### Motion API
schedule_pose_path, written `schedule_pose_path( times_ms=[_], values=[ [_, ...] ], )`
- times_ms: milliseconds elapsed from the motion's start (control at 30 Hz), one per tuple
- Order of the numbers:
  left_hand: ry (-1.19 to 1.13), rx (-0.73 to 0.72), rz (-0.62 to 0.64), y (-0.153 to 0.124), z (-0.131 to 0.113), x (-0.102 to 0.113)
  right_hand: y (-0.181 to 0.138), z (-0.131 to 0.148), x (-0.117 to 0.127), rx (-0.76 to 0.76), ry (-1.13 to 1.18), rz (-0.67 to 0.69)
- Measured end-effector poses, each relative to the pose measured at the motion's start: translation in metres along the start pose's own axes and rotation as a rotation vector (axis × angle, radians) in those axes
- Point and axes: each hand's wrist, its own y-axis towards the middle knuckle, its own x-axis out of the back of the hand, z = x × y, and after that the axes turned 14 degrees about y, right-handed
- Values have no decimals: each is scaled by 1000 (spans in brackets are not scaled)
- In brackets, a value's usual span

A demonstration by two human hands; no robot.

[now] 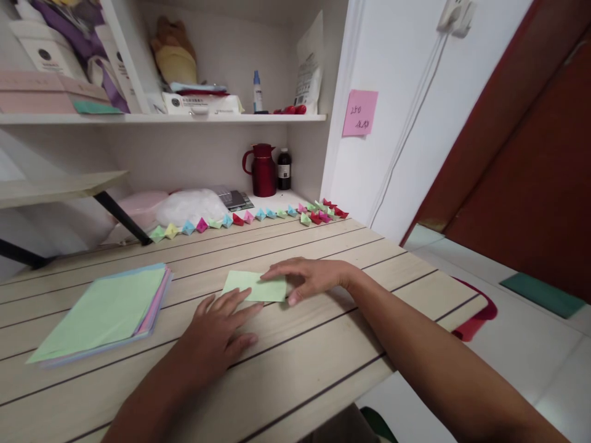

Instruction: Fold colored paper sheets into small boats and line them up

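Note:
A light green piece of paper (pixel 265 288) lies flat on the wooden-slat table (pixel 295 375) in front of me. My left hand (pixel 221 326) rests at its lower left edge, fingers spread, some fingertips on the paper. Over the paper's right side is my right hand (pixel 307 277), fingers stretched out and thumb apart, fingertips at the sheet. Neither hand grips anything. To the left sits a stack of coloured paper (pixel 104 311), green on top with pink and blue edges beneath.
A row of small folded paper pieces (pixel 237 219) in several colours runs along the table's back edge, bunched at the right. Behind stand a red jug (pixel 264 172) and a dark bottle (pixel 284 169). A black-legged raised board (pixel 64 187) is at the left, below a white shelf (pixel 221 121).

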Motion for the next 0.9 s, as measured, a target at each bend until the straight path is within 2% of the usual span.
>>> schedule_pose_path(
  times_ms=[100, 267, 400, 533, 733, 900],
  values=[
    [-3, 14, 11, 0, 2, -4, 0, 1, -4, -15, -100, -23],
    [5, -3, -63, 0, 2, -9, 12, -12, -11, 82, -158, -195],
    [-33, -40, -172, 4, -1, -2, 20, -21, -12, 148, -105, -249],
    [10, -34, -295, 6, -9, 5, 18, -26, -9, 129, -97, -245],
    [23, -16, -142, 4, -14, -4, 13, -25, -5, 114, -117, -245],
    [-2, 5, -118, 3, -13, -6, 21, -28, -8, 76, -146, -313]
  ],
)
